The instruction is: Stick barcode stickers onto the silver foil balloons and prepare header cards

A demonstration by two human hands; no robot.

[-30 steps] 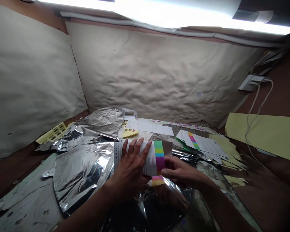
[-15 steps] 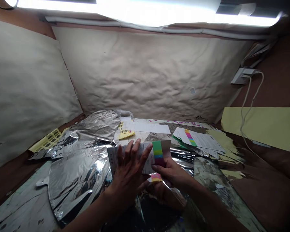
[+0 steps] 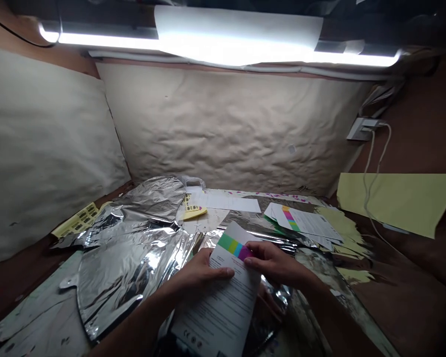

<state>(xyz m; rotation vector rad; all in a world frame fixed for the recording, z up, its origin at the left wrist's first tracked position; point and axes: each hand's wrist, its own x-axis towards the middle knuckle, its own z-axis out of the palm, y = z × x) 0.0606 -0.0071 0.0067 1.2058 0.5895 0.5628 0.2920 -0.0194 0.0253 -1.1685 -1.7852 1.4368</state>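
A printed white card (image 3: 223, 307) with a green, yellow, blue and purple band slants across the front of the table. My left hand (image 3: 202, 270) grips its left edge, thumb lying over the print. On the opposite edge, beside the purple patch, my right hand (image 3: 269, 263) pinches the card between thumb and fingers. Dark shiny film (image 3: 267, 317) lies below the card, partly covered by it. To the left spreads a flat, rounded piece of silver foil (image 3: 122, 277) with a small tab (image 3: 69, 281).
Similar banded cards (image 3: 308, 223) lie fanned out at the right. Yellow label sheets (image 3: 76, 220) rest at the far left, with another yellow sheet (image 3: 195, 213) near the back. A white strip (image 3: 232, 202) lies behind. Cables (image 3: 369, 168) hang from a wall socket (image 3: 362, 129).
The card has turned from lying crosswise to slanting lengthwise towards me. My left hand has gone from spread flat over it to gripping its edge. The view has tilted up slightly.
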